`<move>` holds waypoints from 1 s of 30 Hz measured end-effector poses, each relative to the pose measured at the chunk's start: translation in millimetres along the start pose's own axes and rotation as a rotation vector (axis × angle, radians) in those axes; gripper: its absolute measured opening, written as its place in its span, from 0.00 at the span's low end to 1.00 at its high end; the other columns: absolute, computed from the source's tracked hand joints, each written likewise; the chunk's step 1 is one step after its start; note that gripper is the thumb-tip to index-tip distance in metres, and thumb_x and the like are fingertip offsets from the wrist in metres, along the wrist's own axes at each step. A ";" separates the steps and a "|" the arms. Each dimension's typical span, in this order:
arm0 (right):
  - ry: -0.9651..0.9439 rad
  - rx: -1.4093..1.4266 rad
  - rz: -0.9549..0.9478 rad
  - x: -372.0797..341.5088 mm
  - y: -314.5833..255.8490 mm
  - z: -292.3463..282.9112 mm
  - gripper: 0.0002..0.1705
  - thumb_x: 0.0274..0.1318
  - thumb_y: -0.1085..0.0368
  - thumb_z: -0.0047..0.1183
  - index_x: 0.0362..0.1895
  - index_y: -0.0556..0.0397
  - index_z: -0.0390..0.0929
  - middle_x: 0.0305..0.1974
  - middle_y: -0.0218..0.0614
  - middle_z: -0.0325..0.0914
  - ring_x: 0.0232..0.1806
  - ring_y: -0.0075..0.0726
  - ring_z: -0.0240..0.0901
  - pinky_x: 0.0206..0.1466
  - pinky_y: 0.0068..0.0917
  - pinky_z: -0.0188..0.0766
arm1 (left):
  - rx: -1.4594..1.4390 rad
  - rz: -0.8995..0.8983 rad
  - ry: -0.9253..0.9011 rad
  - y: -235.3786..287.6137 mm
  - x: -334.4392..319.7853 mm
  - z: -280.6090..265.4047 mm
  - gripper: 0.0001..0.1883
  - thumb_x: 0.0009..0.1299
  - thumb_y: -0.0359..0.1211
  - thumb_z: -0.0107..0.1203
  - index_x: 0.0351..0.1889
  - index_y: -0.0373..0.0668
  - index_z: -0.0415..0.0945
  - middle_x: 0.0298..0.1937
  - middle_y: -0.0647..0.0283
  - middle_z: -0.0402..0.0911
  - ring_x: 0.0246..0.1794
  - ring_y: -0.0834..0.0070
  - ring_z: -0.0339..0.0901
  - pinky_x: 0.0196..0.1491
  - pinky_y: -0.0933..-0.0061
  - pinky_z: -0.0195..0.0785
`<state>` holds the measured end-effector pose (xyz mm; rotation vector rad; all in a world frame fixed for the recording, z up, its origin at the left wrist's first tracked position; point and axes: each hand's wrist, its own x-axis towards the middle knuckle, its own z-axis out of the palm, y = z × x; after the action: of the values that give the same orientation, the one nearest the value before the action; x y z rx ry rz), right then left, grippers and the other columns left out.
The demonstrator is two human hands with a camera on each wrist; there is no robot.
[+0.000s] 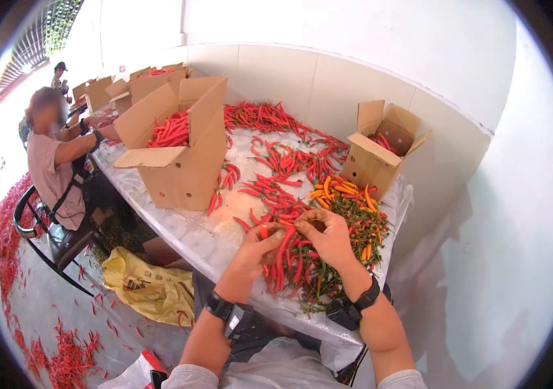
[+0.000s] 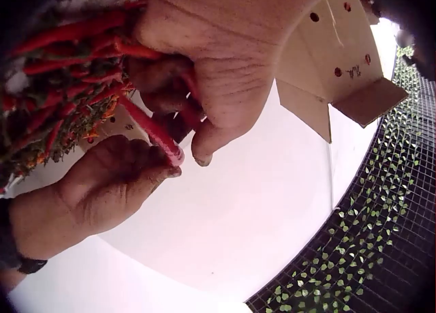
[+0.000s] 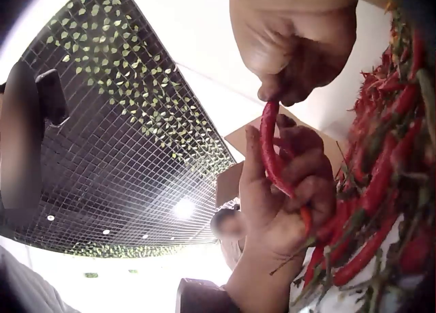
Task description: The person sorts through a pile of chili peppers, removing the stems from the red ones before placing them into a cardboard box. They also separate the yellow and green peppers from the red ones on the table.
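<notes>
In the right wrist view a red chili (image 3: 270,149) stretches between the two hands. My left hand (image 3: 289,197) curls its fingers round it, with more red chili showing among them. The fingertips of my right hand (image 3: 296,47) pinch its upper end. From the head view, the left hand (image 1: 254,251) and right hand (image 1: 325,237) meet just above a pile of red chilies (image 1: 281,259) and green stems (image 1: 328,285). In the left wrist view the right hand (image 2: 102,187) pinches the tip of the chili (image 2: 151,130).
An open carton of red chilies (image 1: 182,178) stands at the table's left, another (image 1: 373,159) at the back right. Orange chilies (image 1: 338,189) lie beyond the right hand. A seated person (image 1: 59,155) works at the left; a yellow sack (image 1: 146,285) lies on the floor.
</notes>
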<state>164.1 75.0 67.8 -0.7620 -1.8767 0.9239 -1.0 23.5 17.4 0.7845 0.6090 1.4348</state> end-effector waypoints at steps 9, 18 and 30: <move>-0.020 -0.187 0.020 -1.6 -10.9 0.4 0.14 0.52 0.60 0.57 0.29 0.60 0.76 0.26 0.30 0.76 0.28 0.20 0.67 0.33 0.20 0.65 | 0.056 -0.060 -0.029 6.5 -2.7 3.7 0.10 0.64 0.29 0.54 0.43 0.40 0.72 0.25 0.74 0.72 0.15 0.91 0.61 0.16 0.89 0.51; -0.089 0.264 0.235 -0.8 6.6 4.1 0.15 0.54 0.58 0.56 0.30 0.59 0.77 0.25 0.27 0.74 0.26 0.18 0.65 0.31 0.20 0.63 | 0.047 -0.045 -0.052 4.7 -3.0 1.7 0.10 0.63 0.28 0.53 0.43 0.39 0.72 0.26 0.72 0.74 0.15 0.91 0.63 0.17 0.89 0.53; 0.469 -0.264 0.061 12.5 42.6 -36.8 0.07 0.48 0.68 0.58 0.30 0.58 0.77 0.25 0.30 0.74 0.27 0.27 0.70 0.32 0.24 0.68 | -0.403 -0.074 -0.007 4.1 8.7 -18.6 0.11 0.64 0.40 0.43 0.32 0.43 0.69 0.20 0.70 0.64 0.17 0.82 0.59 0.17 0.84 0.52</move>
<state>197.6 118.4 49.9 -1.0954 -1.5755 0.4787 -17.5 34.0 9.8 0.4434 0.3229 1.4248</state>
